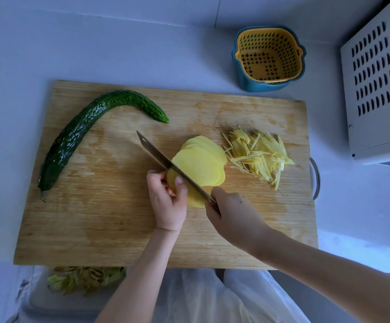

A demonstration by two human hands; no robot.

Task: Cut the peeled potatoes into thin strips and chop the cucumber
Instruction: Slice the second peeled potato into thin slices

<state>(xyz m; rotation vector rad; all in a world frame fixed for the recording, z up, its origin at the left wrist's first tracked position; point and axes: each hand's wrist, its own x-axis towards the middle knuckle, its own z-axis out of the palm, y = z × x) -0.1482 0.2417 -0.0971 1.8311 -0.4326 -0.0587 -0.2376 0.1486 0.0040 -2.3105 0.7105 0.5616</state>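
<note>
On the wooden cutting board (96, 229) my left hand (167, 201) pins down the last chunk of a peeled potato (195, 199). A cleaver (159, 155) is gripped in my right hand (233, 215), its blade resting on the potato right beside my left fingers. Fanned yellow potato slices (201, 162) lie to the right of the blade. Further right sits a heap of thin potato strips (259, 155). A long curved whole cucumber (77, 134) lies on the board's left part.
A yellow colander inside a blue basin (268, 59) stands behind the board at the right. A grey vented appliance (375, 89) fills the right edge. Potato peelings (84, 278) lie in a bin lined with plastic below the board's front edge.
</note>
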